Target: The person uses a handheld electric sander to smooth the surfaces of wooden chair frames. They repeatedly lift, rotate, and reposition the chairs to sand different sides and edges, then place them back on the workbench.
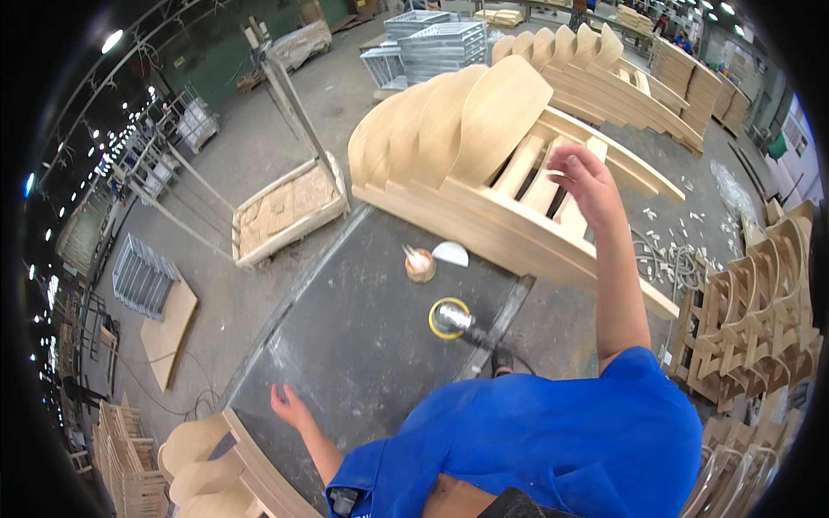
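Note:
My right hand (580,177) is raised over the far stack of pale wooden frames, fingers loosely bent and apart with nothing in them. Those frames have curved, rounded end panels (501,112) and long straight rails (518,224), set side by side. Low on the left, my left hand (292,407) hovers with spread fingers above the dark worktable (345,337), close to another group of wooden frames (250,449). Whether it touches the tabletop I cannot tell. A silver power sander with a yellow-rimmed round pad (450,319) lies on the table near my body.
A small jar (420,267) with something white in it and a white half-round piece (451,253) rest on the table. Beyond it stands a wheeled cart (289,210). Coiled hose (673,263) and scraps lie on the floor at right, near stacked curved wooden parts (760,302).

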`<state>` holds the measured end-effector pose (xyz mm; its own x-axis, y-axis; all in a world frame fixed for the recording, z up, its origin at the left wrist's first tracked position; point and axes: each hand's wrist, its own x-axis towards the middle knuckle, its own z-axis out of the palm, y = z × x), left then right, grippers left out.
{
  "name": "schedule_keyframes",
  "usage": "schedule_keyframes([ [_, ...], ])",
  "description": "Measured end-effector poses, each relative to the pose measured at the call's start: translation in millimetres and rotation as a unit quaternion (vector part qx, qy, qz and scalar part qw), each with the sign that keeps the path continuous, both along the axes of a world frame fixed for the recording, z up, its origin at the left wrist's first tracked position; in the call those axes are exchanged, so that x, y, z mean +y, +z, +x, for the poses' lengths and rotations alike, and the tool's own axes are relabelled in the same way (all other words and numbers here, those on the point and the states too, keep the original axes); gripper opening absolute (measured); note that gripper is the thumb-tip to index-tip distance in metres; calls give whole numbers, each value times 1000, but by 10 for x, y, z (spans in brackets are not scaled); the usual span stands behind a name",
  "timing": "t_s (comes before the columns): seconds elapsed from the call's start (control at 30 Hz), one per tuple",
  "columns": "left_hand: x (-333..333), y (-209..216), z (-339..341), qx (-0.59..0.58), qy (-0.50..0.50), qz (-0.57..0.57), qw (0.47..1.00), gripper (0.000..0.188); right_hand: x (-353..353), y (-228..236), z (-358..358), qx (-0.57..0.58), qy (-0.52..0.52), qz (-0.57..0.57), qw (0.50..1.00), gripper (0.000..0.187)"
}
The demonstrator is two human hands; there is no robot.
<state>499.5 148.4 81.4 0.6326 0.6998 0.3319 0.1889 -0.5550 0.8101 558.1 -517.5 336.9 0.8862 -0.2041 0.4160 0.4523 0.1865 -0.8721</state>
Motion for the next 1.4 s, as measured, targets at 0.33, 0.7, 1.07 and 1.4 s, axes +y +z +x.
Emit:
schedule_keyframes([
  [0.33,-673,161,305,86,24,41,995,43,-2673,-2543,769,424,-209,155,867,58],
  [0.7,-1414,404,505,121,-24,108,986,40,-2379,-2406,1112,347,-116,368,855,44],
  [1.07,-1413,553,790,51,-108,84,989,38,-1861,-1686,-103,291,-195,326,878,43],
  [1.4,-1600,1640,476,-67,-424,-147,891,44,-404,-411,-1138,142,-228,147,952,45],
])
